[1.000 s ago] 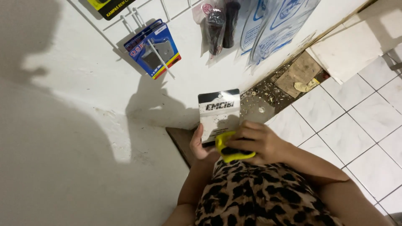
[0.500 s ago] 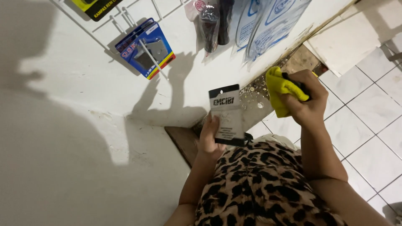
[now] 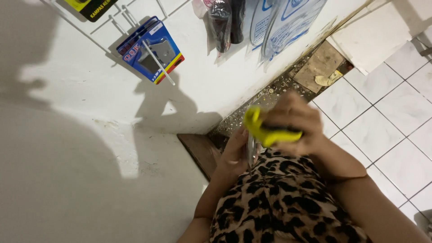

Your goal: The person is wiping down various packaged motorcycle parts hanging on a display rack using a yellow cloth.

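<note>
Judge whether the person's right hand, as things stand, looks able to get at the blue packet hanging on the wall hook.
Probably not at once. The right hand is closed around a yellow cloth, so its fingers are taken up. The blue packet hangs on the white wall with nothing in front of it, but well apart from that hand.

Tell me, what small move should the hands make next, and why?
Probably bring the right hand with its yellow cloth down flat onto the packet, seen edge-on in the left hand. The cloth sits beside it, and the hands are blurred.
</note>
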